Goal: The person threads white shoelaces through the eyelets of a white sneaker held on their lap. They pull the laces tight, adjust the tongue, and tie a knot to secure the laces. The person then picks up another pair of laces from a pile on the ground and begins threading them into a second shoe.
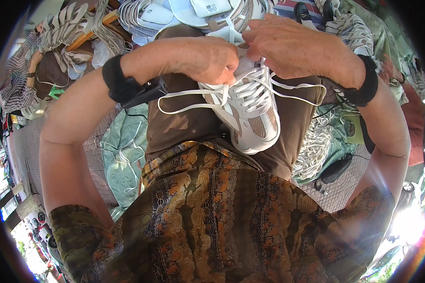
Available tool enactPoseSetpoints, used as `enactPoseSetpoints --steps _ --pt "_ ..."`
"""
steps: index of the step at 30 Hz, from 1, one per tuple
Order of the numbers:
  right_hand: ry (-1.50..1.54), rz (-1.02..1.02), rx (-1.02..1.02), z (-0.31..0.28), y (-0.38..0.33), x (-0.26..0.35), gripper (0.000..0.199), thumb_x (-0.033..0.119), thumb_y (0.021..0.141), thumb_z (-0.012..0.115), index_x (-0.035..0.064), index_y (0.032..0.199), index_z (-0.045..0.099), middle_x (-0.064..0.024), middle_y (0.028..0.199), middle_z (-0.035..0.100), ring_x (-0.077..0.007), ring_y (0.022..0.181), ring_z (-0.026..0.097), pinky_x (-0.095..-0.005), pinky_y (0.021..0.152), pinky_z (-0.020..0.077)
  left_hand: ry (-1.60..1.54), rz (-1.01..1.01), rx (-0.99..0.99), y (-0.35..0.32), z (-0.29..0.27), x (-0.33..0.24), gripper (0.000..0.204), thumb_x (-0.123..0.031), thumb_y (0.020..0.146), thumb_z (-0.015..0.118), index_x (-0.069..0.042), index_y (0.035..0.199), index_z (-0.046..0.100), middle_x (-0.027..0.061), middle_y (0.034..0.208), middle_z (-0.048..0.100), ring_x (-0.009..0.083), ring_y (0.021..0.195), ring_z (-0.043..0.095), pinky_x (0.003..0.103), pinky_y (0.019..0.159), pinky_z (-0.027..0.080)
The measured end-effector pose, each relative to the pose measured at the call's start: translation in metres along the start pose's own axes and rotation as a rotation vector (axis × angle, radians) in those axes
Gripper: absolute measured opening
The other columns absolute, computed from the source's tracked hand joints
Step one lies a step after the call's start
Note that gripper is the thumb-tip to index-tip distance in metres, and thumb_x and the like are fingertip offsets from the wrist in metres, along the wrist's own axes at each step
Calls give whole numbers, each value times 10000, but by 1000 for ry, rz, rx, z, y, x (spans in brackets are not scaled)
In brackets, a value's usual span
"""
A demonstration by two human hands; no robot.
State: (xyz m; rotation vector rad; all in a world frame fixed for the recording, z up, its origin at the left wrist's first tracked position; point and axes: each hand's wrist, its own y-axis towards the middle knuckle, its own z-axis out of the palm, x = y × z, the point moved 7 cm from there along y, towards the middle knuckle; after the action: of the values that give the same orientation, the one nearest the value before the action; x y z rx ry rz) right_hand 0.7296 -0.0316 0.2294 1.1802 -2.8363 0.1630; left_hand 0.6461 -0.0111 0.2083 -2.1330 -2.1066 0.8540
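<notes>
A white and beige sneaker (257, 130) rests on my lap, its toe toward me. Its white shoelace (248, 89) is threaded across the front, with loose loops hanging out to both sides. My left hand (211, 60) is closed at the left side of the shoe's opening, a strand of lace coming out by its fingers. Across from it, my right hand (281, 47) has its fingers bent and pinched over the tongue, on the lace near the top eyelets. The fingertips of both hands are partly hidden.
More shoes and white uppers (208, 8) are piled just beyond my knees. A heap of white laces (315, 146) lies on green cloth to my right. Bundled laces hang at the upper left (106, 30). Another person in a striped top (19, 85) sits at the far left.
</notes>
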Motion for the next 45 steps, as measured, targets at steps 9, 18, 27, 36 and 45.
enactPoseSetpoints --steps 9,18,27,36,45 --pt "-244 197 143 13 16 14 81 78 760 616 42 805 673 -90 880 627 -261 1011 543 -410 849 425 -76 -208 -3 42 45 56 196 -145 872 549 10 975 613 57 850 632 144 755 590 307 657 478" --pt "333 452 -85 24 9 -20 85 105 828 582 23 847 589 -155 790 599 -334 814 587 -434 692 457 -681 -188 -441 18 33 48 172 -158 891 547 -4 949 598 45 834 609 205 702 566 341 634 454" --pt "48 1 -512 -9 29 62 119 45 772 566 37 883 524 -130 822 544 -338 632 604 -404 517 501 288 536 -976 -28 44 -149 127 -93 669 588 -68 723 476 45 733 450 189 702 497 292 510 441" --pt "607 -388 -665 -33 89 145 75 11 856 541 22 836 470 -125 741 477 -256 675 571 -366 596 521 -567 735 -691 -76 18 -217 179 -43 738 616 -1 814 459 100 850 490 237 777 520 343 682 461" --pt "411 437 -637 -18 -49 36 193 71 865 616 40 1054 584 -86 892 610 -177 684 568 -289 644 480 -1203 743 -552 -80 -50 -183 153 -128 952 536 6 883 512 112 851 547 228 777 580 332 682 470"
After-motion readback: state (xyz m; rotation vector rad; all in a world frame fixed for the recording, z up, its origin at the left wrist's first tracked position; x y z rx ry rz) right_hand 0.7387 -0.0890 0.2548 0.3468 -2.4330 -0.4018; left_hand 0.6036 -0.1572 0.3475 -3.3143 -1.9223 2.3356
